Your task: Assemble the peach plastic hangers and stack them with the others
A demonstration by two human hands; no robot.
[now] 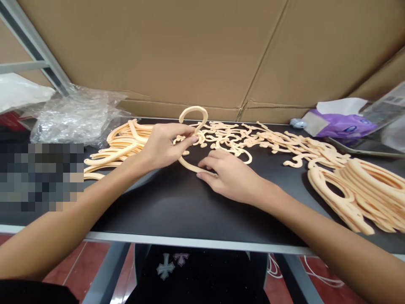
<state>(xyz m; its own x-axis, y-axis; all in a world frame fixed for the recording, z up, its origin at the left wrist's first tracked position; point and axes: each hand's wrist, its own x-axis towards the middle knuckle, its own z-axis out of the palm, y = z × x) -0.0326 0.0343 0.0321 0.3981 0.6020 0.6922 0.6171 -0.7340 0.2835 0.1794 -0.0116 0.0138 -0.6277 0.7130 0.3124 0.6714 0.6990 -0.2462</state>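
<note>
A peach plastic clothes hanger hook (205,113) rises from between the thumb and fingers of my left hand (164,145), its open curve facing left. Below it, a curved peach hanger arm (187,165) runs down to the right. My right hand (232,175) pinches that arm's lower end between thumb and fingers. Whether hook and arm are joined is hidden behind my left fingers. Just behind both hands lie loose peach hooks (243,157), part of a spread of several small pieces. Beside my left forearm is a pile of hanger arms (126,150).
Stacked hanger pieces (360,198) lie at the right of the black table (196,211). At the back right sits a purple tissue pack (344,124). Clear plastic bags (76,118) occupy the back left. A cardboard wall (164,50) closes off the far side.
</note>
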